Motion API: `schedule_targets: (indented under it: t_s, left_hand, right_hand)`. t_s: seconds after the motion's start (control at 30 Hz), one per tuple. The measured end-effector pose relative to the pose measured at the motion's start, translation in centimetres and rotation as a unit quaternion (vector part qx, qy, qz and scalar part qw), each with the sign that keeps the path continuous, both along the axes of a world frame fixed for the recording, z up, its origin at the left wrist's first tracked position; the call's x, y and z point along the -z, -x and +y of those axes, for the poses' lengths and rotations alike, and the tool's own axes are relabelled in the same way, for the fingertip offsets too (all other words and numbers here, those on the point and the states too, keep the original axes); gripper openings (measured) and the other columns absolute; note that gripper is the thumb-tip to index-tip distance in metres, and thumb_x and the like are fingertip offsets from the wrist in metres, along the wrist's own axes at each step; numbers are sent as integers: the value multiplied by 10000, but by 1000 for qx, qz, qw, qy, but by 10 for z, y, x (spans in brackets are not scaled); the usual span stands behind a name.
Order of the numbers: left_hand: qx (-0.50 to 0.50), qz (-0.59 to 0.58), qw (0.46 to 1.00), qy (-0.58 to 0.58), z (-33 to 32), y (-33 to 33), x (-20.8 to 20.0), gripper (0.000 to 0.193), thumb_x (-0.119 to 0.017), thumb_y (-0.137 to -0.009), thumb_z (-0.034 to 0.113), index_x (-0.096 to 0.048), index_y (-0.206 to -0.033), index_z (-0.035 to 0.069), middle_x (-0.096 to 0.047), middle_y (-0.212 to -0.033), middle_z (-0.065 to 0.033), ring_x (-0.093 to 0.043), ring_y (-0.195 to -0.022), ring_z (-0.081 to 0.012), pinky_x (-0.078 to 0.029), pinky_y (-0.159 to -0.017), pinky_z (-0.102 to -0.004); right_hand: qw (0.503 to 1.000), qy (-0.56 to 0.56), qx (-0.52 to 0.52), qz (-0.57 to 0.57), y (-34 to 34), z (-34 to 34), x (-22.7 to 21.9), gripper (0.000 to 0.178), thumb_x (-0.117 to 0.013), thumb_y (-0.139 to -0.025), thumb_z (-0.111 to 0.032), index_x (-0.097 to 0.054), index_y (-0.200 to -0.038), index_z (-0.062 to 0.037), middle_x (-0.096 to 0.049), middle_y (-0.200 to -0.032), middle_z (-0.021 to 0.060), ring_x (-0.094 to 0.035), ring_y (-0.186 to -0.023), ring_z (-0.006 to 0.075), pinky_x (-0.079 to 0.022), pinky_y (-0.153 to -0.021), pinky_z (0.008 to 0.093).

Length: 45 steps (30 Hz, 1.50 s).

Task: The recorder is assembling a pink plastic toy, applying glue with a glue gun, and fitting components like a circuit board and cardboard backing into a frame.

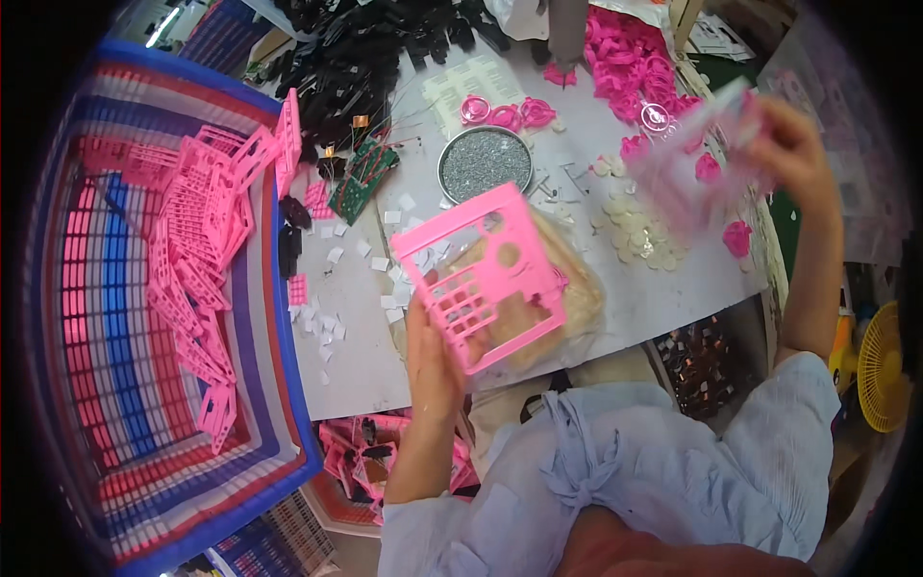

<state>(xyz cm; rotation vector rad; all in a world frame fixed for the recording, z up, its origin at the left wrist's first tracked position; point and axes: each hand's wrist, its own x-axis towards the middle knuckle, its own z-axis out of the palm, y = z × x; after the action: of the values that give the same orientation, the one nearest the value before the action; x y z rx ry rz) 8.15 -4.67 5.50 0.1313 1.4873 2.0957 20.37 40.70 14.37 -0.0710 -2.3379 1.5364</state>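
Observation:
My left hand grips a pink plastic panel with round and square cut-outs, holding it tilted above the white table. My right hand is raised at the right and holds a clear plastic bag, blurred, with pink bits showing through it. Under the bag lie pale round discs in a loose heap.
A big striped woven bag at left holds several pink panels. On the table: a round metal tin of grey bits, a green circuit board, black parts, pink rings, small white squares. A yellow fan stands at right.

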Motion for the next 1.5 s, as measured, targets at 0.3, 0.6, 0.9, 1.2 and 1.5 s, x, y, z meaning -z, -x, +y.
schedule_targets:
  t_s: [0.3,0.6,0.9,1.2,1.5]
  left_hand:
    - [100,1,995,-20,27,-24,6,599,-568,-944,19,-312,-1485,24,-534,-1364,-129,-581,-1205,-218,-474,-1025,-369]
    - [-52,25,998,21,7,-15,14,612,-463,-914,-33,-290,-1501,-13,-489,-1387,-140,-525,-1235,-198,-418,-1036,-337]
    - [-228,223,938,134,9,-12,15,975,-590,-875,-21,54,-1602,61,-445,-1165,-81,-409,-820,-119,-410,-726,-233]
    - [-153,220,953,141,-8,1,13,1155,-770,-636,-8,-137,-1601,39,-452,-1150,-33,-376,-726,-92,-364,-656,-222]
    - [-106,222,951,188,8,-10,13,1125,-748,-698,-70,-86,-1601,39,-482,-1204,-74,-394,-755,-70,-384,-671,-203]
  right_hand:
    - [976,-181,-80,89,85,-178,26,528,-802,-789,-248,-641,-1251,-47,-682,-1072,113,-637,-889,243,-508,-750,351]
    - [873,472,-110,-48,61,-245,116,581,-677,-941,-178,-438,-1457,-58,-639,-1145,58,-589,-885,100,-487,-722,247]
    - [892,448,-50,-39,66,-265,119,377,-547,-1033,-212,-506,-1365,-36,-621,-961,4,-531,-734,27,-433,-612,191]
    - [883,419,-136,-162,51,-260,95,402,-540,-1040,-284,-517,-1333,-11,-595,-1002,21,-537,-836,56,-464,-715,238]
    - [934,347,-81,-28,61,-273,104,413,-525,-1047,-316,-510,-1299,11,-590,-1027,40,-536,-935,70,-452,-797,250]
